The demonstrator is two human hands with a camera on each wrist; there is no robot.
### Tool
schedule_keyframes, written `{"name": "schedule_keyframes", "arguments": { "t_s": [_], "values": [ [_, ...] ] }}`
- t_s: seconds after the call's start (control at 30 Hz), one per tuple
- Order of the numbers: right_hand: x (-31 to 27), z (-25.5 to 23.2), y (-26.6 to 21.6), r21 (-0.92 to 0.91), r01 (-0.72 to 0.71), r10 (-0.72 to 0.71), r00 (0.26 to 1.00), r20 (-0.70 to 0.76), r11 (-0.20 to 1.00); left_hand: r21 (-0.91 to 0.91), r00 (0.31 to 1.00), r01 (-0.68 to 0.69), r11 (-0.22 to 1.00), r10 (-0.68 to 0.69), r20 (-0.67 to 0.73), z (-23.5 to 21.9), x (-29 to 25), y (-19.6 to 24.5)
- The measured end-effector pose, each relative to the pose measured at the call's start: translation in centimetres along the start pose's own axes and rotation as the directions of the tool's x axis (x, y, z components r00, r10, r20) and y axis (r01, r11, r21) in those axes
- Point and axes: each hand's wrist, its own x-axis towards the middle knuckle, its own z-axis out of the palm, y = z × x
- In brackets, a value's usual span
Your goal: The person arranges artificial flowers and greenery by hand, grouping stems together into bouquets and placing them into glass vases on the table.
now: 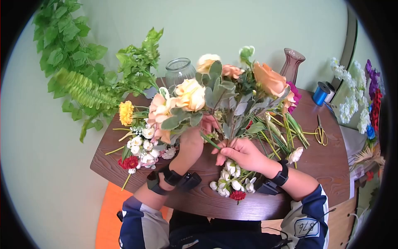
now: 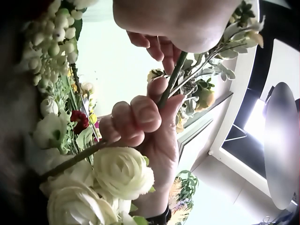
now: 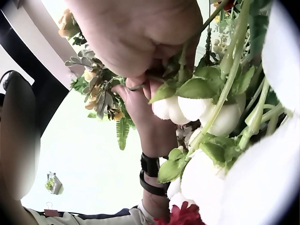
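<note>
Ahead of the chest, the right hand [image 1: 244,153] grips the lower ends of a bunch of artificial flower stems. Its fingers [image 2: 143,115] curl round a thick green stem [image 2: 172,79] in the left wrist view. Peach roses [image 1: 270,79] and grey-green leaves fan out above that grip. To its left, the left hand [image 1: 192,139] holds the same green stem higher up, partly hidden behind a cream rose [image 1: 190,94] and leaves. Its fingers [image 2: 157,47] are curled at the stem. White flowers [image 1: 232,178] with a red bloom [image 1: 237,195] lie below the right hand.
A glass jar [image 1: 180,68] and a pinkish vase [image 1: 292,64] stand at the back of the brown table [image 1: 323,166]. Gold scissors [image 1: 320,133] and ribbon spools [image 1: 321,93] lie on the right. White and yellow flowers [image 1: 126,113] lie left; loose stems [image 1: 292,128] lie right.
</note>
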Motion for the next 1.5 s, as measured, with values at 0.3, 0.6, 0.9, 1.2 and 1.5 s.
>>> {"name": "schedule_keyframes", "arguments": {
  "t_s": [0.3,0.6,0.9,1.2,1.5],
  "values": [
    [-0.2,0.3,-0.9,0.066,-0.117,0.110,0.990,0.092,0.991,0.018,1.000,-0.016,1.000,0.016,-0.019,-1.2,-1.2,-1.8],
    [-0.1,0.2,-0.8,-0.003,-0.071,0.070,0.990,0.125,0.998,-0.158,0.980,0.089,0.983,-0.058,0.191,-0.5,0.0,0.1],
    [0.0,0.5,-0.4,0.166,-0.117,0.076,0.969,0.236,0.979,0.677,0.985,0.045,0.735,-0.146,0.093,0.7,-1.1,3.0],
    [-0.1,0.6,0.0,0.293,-0.072,0.025,0.986,0.164,0.953,-0.404,0.958,0.270,0.874,-0.201,0.206,-3.0,-3.4,-5.3],
    [-0.3,0.7,0.0,0.137,-0.044,0.029,0.993,0.113,0.990,0.434,0.792,0.161,0.886,-0.379,0.479,-1.2,-2.0,-1.4]
  ]
}}
